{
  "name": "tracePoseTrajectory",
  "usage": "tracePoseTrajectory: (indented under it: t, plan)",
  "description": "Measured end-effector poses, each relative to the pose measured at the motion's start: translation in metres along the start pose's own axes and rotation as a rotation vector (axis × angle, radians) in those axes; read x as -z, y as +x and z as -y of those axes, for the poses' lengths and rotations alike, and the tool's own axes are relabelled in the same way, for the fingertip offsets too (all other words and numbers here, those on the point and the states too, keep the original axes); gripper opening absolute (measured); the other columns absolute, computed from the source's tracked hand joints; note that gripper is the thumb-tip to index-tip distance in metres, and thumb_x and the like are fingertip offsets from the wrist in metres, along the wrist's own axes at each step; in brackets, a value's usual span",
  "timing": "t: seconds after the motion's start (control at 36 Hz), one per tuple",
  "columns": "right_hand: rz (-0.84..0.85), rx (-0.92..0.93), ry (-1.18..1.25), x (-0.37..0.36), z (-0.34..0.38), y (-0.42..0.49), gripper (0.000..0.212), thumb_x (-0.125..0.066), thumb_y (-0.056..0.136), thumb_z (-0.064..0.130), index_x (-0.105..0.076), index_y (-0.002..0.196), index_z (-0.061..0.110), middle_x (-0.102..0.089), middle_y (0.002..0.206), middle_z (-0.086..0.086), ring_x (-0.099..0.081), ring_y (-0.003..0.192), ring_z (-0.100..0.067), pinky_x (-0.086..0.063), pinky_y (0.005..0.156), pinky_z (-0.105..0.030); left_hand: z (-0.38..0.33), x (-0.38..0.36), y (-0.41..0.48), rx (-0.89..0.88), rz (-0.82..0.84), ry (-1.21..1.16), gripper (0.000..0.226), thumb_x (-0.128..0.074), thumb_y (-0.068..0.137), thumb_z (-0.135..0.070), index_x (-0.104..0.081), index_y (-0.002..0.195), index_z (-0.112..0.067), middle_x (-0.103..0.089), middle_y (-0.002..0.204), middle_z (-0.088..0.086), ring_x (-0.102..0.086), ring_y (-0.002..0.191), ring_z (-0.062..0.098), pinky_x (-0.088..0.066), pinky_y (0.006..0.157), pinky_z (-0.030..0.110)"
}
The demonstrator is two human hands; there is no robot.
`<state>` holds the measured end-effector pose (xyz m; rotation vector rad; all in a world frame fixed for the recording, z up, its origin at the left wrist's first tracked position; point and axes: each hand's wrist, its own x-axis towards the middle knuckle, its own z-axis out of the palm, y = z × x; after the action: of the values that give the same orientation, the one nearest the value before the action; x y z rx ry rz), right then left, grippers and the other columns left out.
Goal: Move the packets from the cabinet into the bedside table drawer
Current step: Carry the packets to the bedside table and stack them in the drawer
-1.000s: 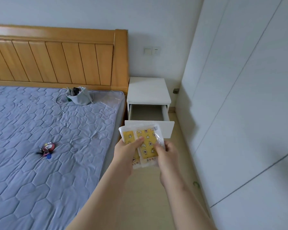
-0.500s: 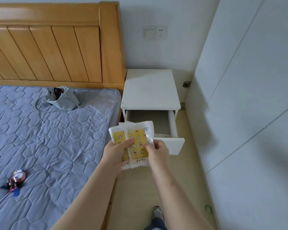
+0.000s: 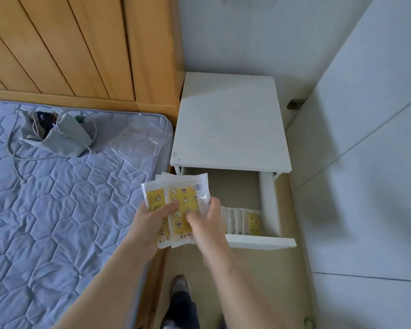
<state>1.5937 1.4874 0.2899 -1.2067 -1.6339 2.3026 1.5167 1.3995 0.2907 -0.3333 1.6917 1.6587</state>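
Note:
A fanned stack of white packets with yellow patterned panels (image 3: 180, 198) is held over the front left corner of the open drawer (image 3: 268, 198) of the white bedside table (image 3: 230, 124). My left hand (image 3: 152, 222) grips the stack from the left, thumb across its face. My right hand (image 3: 207, 217) pinches the top packet at its right edge. Inside the drawer, several more packets (image 3: 244, 220) stand in a row against the front panel.
The bed with a grey-blue quilted mattress (image 3: 57, 198) and wooden headboard (image 3: 81, 48) lies to the left, a grey drawstring pouch (image 3: 57, 136) on it. White cabinet doors (image 3: 370, 162) line the right side. My foot (image 3: 180, 293) stands on the beige floor below the drawer.
The view has closed in on the bedside table and tilted down. Both hands with the packets now hover over the drawer's front, and the packets inside the drawer have come into sight.

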Motion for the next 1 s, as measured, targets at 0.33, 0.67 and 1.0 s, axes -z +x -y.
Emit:
tracePoseTrajectory:
  t: [0.33, 0.67, 1.0]
  plan:
    - [-0.035, -0.119, -0.015, 0.042, -0.039, 0.145, 0.031, -0.071, 0.082, 0.018, -0.052, 0.105, 0.025, -0.067, 0.093, 0.012, -0.067, 0.077, 0.0, -0.05, 0.053, -0.013, 0.022, -0.043, 0.132, 0.229, 0.238, -0.056, 0.021, -0.046, 0.096, -0.014, -0.064, 0.106, -0.019, -0.075, 0.088, 0.004, -0.073, 0.074, 0.021, -0.055, 0.058, 0.036]
    - [0.012, -0.273, -0.11, 0.098, -0.1, 0.246, 0.016, -0.068, 0.085, 0.021, -0.059, 0.098, 0.023, -0.071, 0.09, 0.008, -0.069, 0.079, -0.008, -0.052, 0.063, -0.022, 0.097, -0.057, 0.224, 0.411, 0.234, -0.308, 0.041, -0.029, 0.098, -0.037, -0.059, 0.12, -0.022, -0.07, 0.108, 0.013, -0.062, 0.104, 0.034, -0.048, 0.085, 0.049]
    - [0.096, -0.278, -0.056, 0.106, -0.13, 0.297, 0.021, -0.068, 0.085, 0.022, -0.057, 0.101, 0.029, -0.071, 0.1, 0.007, -0.068, 0.095, -0.015, -0.052, 0.092, -0.042, 0.117, -0.072, 0.276, 0.377, 0.271, -0.219, 0.043, -0.033, 0.098, -0.042, -0.068, 0.109, -0.018, -0.072, 0.102, 0.013, -0.071, 0.085, 0.026, -0.059, 0.07, 0.038]
